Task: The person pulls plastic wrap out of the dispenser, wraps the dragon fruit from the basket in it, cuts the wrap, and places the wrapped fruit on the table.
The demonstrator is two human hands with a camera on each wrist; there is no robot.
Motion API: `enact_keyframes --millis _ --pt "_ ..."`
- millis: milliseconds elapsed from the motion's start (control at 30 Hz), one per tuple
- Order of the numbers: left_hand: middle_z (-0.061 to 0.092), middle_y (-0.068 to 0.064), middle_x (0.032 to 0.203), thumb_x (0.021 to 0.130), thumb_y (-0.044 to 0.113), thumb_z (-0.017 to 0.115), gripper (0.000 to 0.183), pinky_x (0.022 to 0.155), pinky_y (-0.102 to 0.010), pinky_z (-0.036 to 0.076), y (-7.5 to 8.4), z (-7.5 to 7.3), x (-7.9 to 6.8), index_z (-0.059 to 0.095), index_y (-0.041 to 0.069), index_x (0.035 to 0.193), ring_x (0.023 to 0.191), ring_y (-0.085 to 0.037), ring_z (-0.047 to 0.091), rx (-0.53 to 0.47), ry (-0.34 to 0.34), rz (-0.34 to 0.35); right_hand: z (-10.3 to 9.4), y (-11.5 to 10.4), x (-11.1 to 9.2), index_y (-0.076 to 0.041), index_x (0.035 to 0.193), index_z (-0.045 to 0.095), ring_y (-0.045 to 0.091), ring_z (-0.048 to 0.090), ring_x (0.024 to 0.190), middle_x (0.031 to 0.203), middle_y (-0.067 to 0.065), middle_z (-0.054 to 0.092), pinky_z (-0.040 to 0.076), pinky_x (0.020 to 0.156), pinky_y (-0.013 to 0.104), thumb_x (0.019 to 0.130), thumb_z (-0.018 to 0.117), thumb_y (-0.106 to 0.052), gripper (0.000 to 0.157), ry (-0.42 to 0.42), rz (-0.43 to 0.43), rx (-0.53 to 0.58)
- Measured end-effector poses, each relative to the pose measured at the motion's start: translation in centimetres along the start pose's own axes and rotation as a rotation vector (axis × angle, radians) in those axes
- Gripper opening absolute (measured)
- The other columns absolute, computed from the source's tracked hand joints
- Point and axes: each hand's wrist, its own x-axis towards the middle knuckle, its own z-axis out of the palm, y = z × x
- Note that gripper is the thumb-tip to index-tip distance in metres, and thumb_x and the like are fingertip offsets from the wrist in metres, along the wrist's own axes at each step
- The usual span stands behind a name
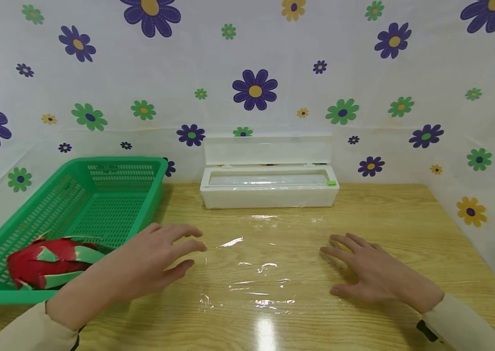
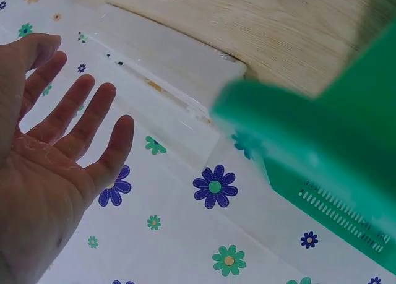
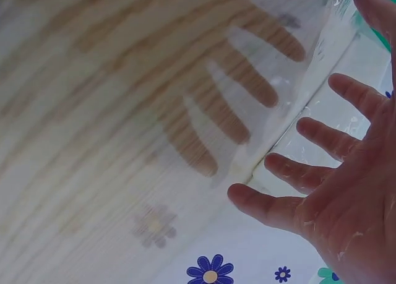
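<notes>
A sheet of clear cling film (image 1: 258,265), wrinkled and shiny, lies on the wooden table in front of a white cling film box (image 1: 269,197). My left hand (image 1: 155,261) is by the sheet's left side, fingers spread and loosely bent, holding nothing. On the right, my right hand (image 1: 370,273) is also spread and holds nothing. Both wrist views show relaxed fingers on the left hand (image 2: 68,148) and right hand (image 3: 346,185). Whether the fingertips touch the film, I cannot tell. The box lid (image 1: 269,150) stands raised, with a roll visible inside.
At the left stands a green plastic basket (image 1: 153,192), close beside my left forearm. A red dragon fruit (image 1: 56,258) with green scales lies in its near end. A flowered cloth (image 1: 282,53) forms the back and side walls. A small green piece (image 1: 331,183) sits on the box's right end.
</notes>
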Motion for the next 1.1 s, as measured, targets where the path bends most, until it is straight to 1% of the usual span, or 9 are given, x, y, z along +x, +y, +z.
enact_keyframes --millis 167,367,600,800,867,933,1000,1033,1100 --pt "0.068 0.001 0.126 0.087 0.023 0.081 0.036 0.082 -0.04 0.054 -0.9 -0.6 -0.4 0.066 0.025 0.12 0.112 -0.019 0.069 0.023 0.02 0.012 0.0 0.0 0.3 -0.024 0.147 0.054 0.047 0.051 0.135 0.151 0.015 0.051 0.051 0.087 0.072 0.087 0.065 -0.069 0.075 -0.019 0.003 -0.005" --pt "0.067 -0.002 0.129 0.087 0.022 0.081 0.039 0.085 -0.047 0.056 -2.1 -1.4 -1.0 0.066 0.025 0.123 0.113 -0.023 0.068 0.031 0.009 -0.053 0.1 0.0 0.5 -0.025 0.145 0.056 0.046 0.051 0.135 0.151 0.014 0.052 0.052 0.087 0.071 0.087 0.065 -0.068 0.073 -0.041 0.007 -0.013" --pt "0.067 -0.004 0.129 0.088 0.02 0.081 0.04 0.083 -0.048 0.056 -3.6 -1.9 -2.1 0.067 0.024 0.125 0.112 -0.025 0.069 0.049 0.025 -0.099 0.2 0.0 0.5 -0.023 0.144 0.057 0.045 0.052 0.134 0.15 0.015 0.053 0.053 0.088 0.069 0.087 0.067 -0.066 0.072 -0.031 -0.005 -0.021" --pt "0.068 -0.001 0.125 0.082 0.016 0.084 0.045 0.076 -0.045 0.055 -4.7 -1.9 -3.0 0.068 0.024 0.124 0.106 -0.022 0.07 0.072 0.093 -0.069 0.2 0.0 0.5 -0.022 0.144 0.057 0.045 0.052 0.134 0.149 0.015 0.053 0.053 0.087 0.069 0.087 0.067 -0.066 0.073 -0.03 -0.003 -0.026" --pt "0.069 -0.001 0.124 0.084 0.017 0.083 0.042 0.074 -0.044 0.055 -5.0 -1.8 -3.4 0.068 0.024 0.123 0.104 -0.021 0.071 0.076 0.106 -0.057 0.2 0.0 0.5 -0.022 0.145 0.057 0.045 0.052 0.134 0.149 0.015 0.053 0.053 0.087 0.069 0.087 0.067 -0.066 0.073 -0.031 -0.001 -0.026" --pt "0.069 0.0 0.123 0.096 0.033 0.073 0.028 0.073 -0.045 0.055 -5.4 -1.8 -3.8 0.068 0.025 0.122 0.102 -0.02 0.071 0.081 0.107 -0.053 0.2 0.0 0.5 -0.022 0.145 0.057 0.045 0.052 0.134 0.149 0.015 0.053 0.053 0.088 0.069 0.087 0.067 -0.066 0.073 -0.032 0.0 -0.026" --pt "0.069 0.0 0.122 0.1 0.039 0.065 0.026 0.073 -0.045 0.055 -5.8 -1.8 -4.2 0.068 0.025 0.121 0.1 -0.02 0.071 0.085 0.1 -0.056 0.2 0.0 0.5 -0.022 0.145 0.057 0.045 0.052 0.135 0.15 0.015 0.053 0.053 0.088 0.068 0.087 0.067 -0.066 0.073 -0.031 0.0 -0.026" --pt "0.069 0.0 0.121 0.1 0.04 0.065 0.025 0.072 -0.045 0.055 -5.9 -1.8 -4.5 0.068 0.025 0.121 0.1 -0.02 0.071 0.089 0.097 -0.058 0.2 0.0 0.5 -0.022 0.145 0.057 0.045 0.052 0.135 0.15 0.015 0.053 0.053 0.088 0.068 0.087 0.067 -0.066 0.073 -0.031 0.0 -0.025" --pt "0.069 -0.001 0.12 0.097 0.037 0.071 0.025 0.072 -0.047 0.055 -6.2 -1.9 -4.9 0.069 0.025 0.119 0.099 -0.021 0.071 0.1 0.09 -0.064 0.2 0.0 0.4 -0.022 0.145 0.057 0.045 0.052 0.135 0.15 0.015 0.053 0.053 0.089 0.068 0.087 0.066 -0.067 0.073 -0.032 0.0 -0.025"
